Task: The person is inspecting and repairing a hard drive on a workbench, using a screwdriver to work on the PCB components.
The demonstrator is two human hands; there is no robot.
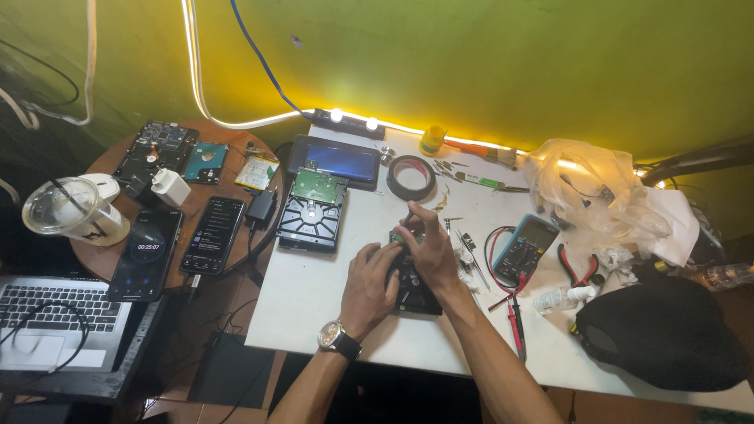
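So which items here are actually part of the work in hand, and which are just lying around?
In hand:
- left hand, steadying the black drive
- right hand, on top of it
- black hard drive under both hands

Lying about:
- second hard drive, board up
- tape roll
- multimeter
- red pliers
- two phones
- laptop
- plastic cup
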